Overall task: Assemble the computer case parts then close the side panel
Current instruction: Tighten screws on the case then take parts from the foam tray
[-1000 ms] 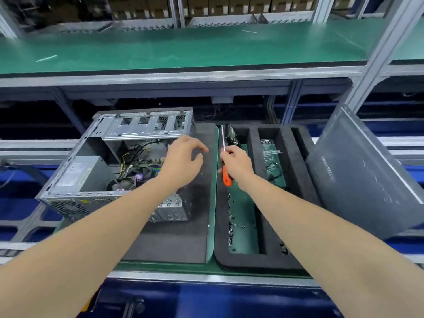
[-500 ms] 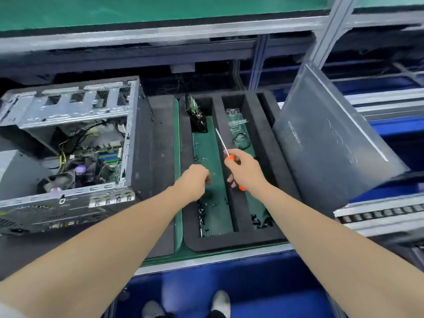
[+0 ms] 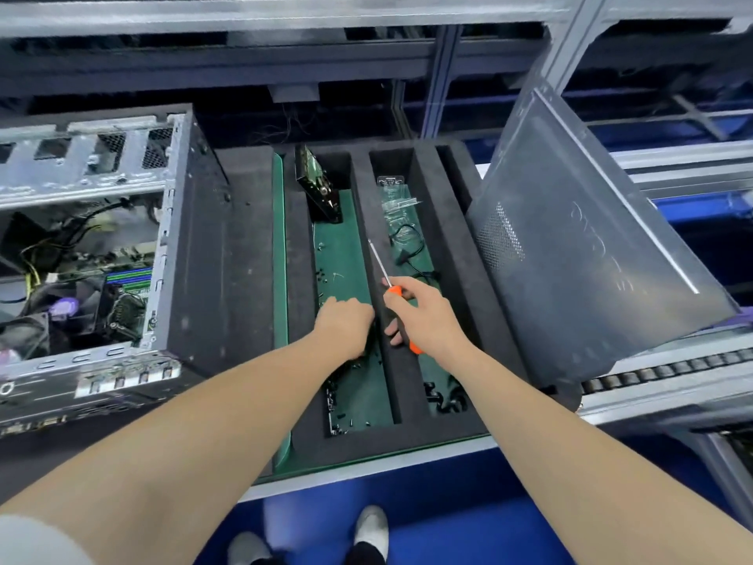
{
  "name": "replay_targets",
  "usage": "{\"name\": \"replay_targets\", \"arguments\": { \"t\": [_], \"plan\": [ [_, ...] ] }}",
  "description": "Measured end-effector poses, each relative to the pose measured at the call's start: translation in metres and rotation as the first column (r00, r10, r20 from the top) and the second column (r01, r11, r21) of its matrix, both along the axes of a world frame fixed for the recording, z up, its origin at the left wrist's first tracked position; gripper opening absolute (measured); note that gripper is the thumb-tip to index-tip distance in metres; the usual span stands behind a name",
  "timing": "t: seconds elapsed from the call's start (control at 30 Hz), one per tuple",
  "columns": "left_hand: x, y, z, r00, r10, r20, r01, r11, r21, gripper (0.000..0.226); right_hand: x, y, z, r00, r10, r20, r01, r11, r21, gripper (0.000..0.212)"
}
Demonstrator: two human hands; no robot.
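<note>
The right hand [image 3: 423, 316] holds the screwdriver [image 3: 393, 292] with its grip wrapped round the handle, ready to drive; the left hand [image 3: 346, 320] curls over screws [image 3: 338, 420] in the tray [image 3: 360, 197], pinch not discernible. The open case [image 3: 122, 246] lies left, and the side panel [image 3: 591, 258] leans right. A second earlier, the left hand hovered beside the case.

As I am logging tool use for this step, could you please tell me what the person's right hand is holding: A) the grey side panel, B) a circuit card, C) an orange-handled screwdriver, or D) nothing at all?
C: the right hand grips the orange-handled screwdriver, whose metal shaft points away from the person over the black foam tray.
</note>
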State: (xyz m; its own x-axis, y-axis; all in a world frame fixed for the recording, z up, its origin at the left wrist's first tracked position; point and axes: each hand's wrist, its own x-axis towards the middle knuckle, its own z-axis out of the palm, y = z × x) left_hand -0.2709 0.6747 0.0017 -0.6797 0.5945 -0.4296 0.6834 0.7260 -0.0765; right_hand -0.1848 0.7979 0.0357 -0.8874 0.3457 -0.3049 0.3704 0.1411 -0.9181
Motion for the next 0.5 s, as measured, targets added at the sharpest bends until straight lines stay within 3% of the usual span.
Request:
{"name": "replay_targets", "arguments": {
  "t": [0.2, 0.4, 0.5],
  "plan": [
    [0.019, -0.001, -0.015, 0.938, 0.272, 0.215, -0.312, 0.934, 0.175, 0.019, -0.001, -0.002, -0.004, 1.000, -0.023, -0.018, 0.022, 1.000, -0.012, 0.033],
    [0.022, -0.001, 0.001, 0.907, 0.337, 0.253, -0.393, 0.894, 0.215, 0.004, -0.001, -0.001, -0.005, 0.999, -0.052, -0.006, 0.051, 0.997, -0.052, 0.033],
    [0.012, -0.003, 0.026, 0.845, 0.450, 0.288, -0.533, 0.751, 0.390, 0.010, -0.001, -0.003, 0.000, 0.996, -0.078, -0.034, 0.075, 0.994, -0.083, 0.034]
  ]
}}
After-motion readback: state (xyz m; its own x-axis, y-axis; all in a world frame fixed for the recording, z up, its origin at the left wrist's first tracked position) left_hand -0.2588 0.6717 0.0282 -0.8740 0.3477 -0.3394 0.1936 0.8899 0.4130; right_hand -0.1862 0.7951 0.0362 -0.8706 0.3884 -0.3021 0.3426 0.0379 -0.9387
